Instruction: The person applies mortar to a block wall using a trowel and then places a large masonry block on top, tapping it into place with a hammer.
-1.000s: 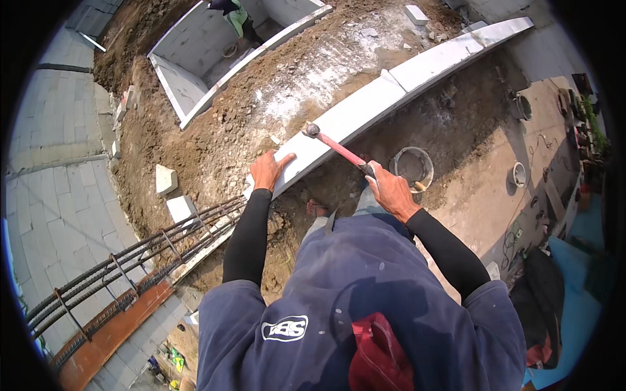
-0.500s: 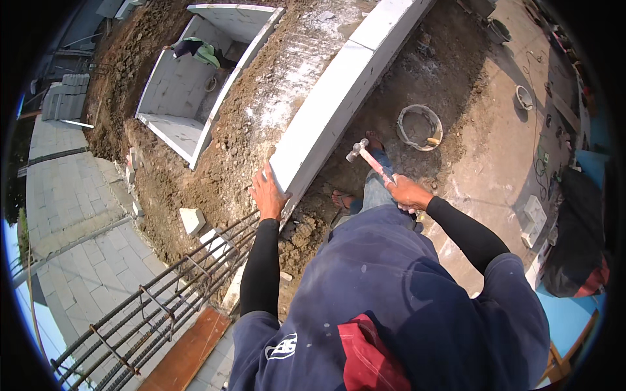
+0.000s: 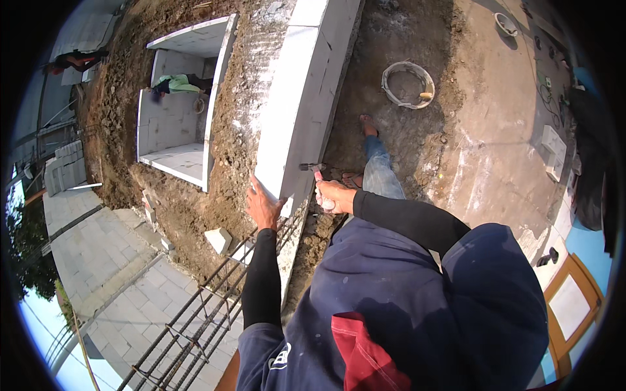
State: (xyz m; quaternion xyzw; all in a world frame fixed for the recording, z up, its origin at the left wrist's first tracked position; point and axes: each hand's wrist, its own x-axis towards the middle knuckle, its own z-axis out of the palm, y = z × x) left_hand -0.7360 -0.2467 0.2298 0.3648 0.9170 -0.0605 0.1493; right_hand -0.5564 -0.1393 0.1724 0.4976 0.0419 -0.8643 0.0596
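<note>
A long white lightweight-block wall [image 3: 280, 117] runs away from me through the upper middle. My left hand [image 3: 264, 206] rests at its near end, fingers apart, along the left edge. My right hand [image 3: 332, 195] is closed round the pink handle of a hammer, whose metal head [image 3: 312, 167] is beside the wall's right face. A steel rebar cage [image 3: 199, 313] extends from beneath my left hand toward the lower left.
A block-lined pit [image 3: 171, 124] holds a person in green [image 3: 182, 83]. Dug soil [image 3: 208, 215] borders it. A round bucket [image 3: 407, 85] and smaller bucket [image 3: 506, 26] stand right of the wall. Loose blocks [image 3: 218, 240] lie near the rebar, paving [image 3: 98, 254] at left.
The hammer has swung from pointing up across my legs to the wall's right side, my right arm moving left. The view has rotated, so the wall now runs more upright.
</note>
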